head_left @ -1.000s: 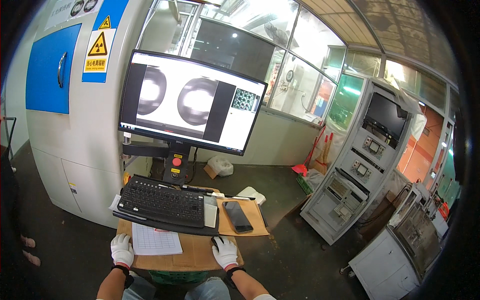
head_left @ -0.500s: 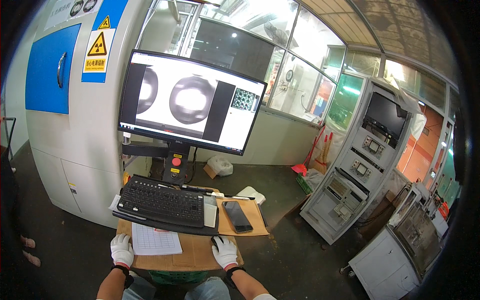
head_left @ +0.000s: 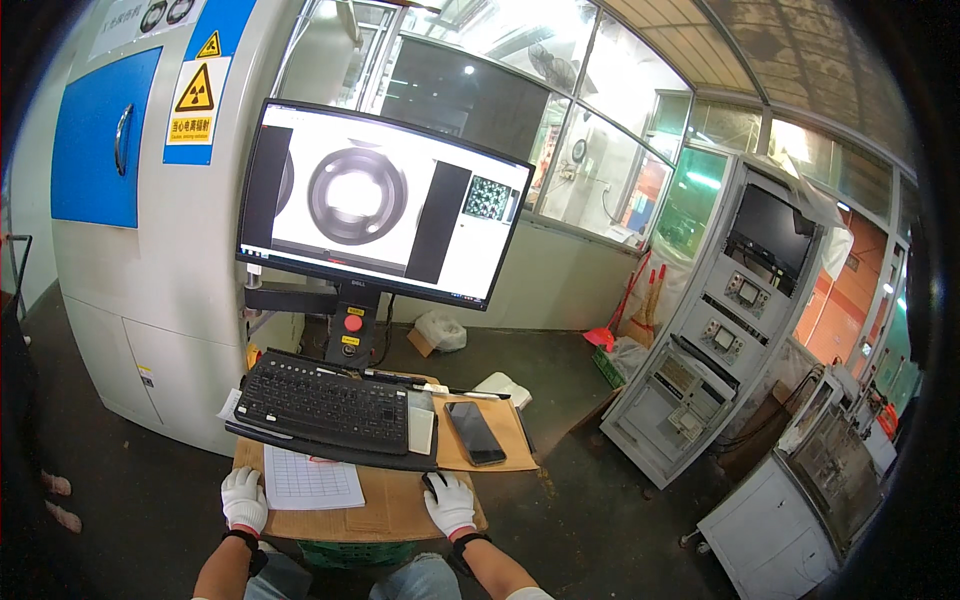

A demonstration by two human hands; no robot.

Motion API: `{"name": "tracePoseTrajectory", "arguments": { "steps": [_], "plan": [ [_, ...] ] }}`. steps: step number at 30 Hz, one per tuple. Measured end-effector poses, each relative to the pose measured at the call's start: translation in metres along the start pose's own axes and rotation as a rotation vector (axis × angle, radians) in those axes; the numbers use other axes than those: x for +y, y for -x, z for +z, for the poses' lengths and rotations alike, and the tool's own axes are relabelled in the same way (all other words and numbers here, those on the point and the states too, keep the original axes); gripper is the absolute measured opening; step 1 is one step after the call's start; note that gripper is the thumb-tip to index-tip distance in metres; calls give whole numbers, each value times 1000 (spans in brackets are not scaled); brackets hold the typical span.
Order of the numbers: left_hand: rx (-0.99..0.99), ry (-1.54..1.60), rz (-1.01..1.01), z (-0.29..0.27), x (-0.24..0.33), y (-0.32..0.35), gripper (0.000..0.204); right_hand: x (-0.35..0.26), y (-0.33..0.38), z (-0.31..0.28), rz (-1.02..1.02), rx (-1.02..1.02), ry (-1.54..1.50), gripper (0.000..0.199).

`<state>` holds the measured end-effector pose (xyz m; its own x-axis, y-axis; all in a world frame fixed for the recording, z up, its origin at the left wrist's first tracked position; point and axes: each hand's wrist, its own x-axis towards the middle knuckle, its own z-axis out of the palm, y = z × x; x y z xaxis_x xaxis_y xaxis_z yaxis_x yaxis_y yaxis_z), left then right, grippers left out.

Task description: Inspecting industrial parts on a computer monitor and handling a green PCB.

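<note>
My right hand (head_left: 450,504), in a white knit glove, is wrapped over a dark computer mouse (head_left: 430,482) that shows only in part. At the board's left edge lies my left hand (head_left: 243,499), gloved the same way, its fingers resting down with nothing in them. Beside it is a white sheet with a printed grid (head_left: 312,480). Ahead of both hands stands a black keyboard (head_left: 320,408). On the monitor (head_left: 385,200) is a grey picture of a round ring with a bright centre, plus a small inset at the right.
A dark phone (head_left: 475,434) lies on the brown board right of the keyboard. A red button (head_left: 352,324) sits below the monitor. The large grey cabinet (head_left: 190,290) with a blue door stands left; a grey equipment rack (head_left: 700,340) and a metal bench (head_left: 790,510) stand right.
On the monitor the picture has slid left and grown sharper; a ring now shows where a blurred disc was. Both hands look unmoved.
</note>
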<state>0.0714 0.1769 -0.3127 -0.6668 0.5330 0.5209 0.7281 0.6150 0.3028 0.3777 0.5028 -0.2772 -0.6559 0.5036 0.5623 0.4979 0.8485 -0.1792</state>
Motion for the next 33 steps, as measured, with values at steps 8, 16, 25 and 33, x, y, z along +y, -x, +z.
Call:
{"name": "tracePoseTrajectory", "arguments": {
  "steps": [8,16,25,33],
  "plan": [
    [64,5,8,0,3,0,32,0,-1,0,-25,33,-22,44],
    [57,-5,-2,-5,6,0,30,-2,-1,-4,11,-35,-4,42],
    [59,1,11,-6,6,0,29,-2,0,-3,24,-49,14,43],
    [47,-14,-1,-5,5,0,30,-3,-1,-5,39,-66,-5,43]
  ]
}}
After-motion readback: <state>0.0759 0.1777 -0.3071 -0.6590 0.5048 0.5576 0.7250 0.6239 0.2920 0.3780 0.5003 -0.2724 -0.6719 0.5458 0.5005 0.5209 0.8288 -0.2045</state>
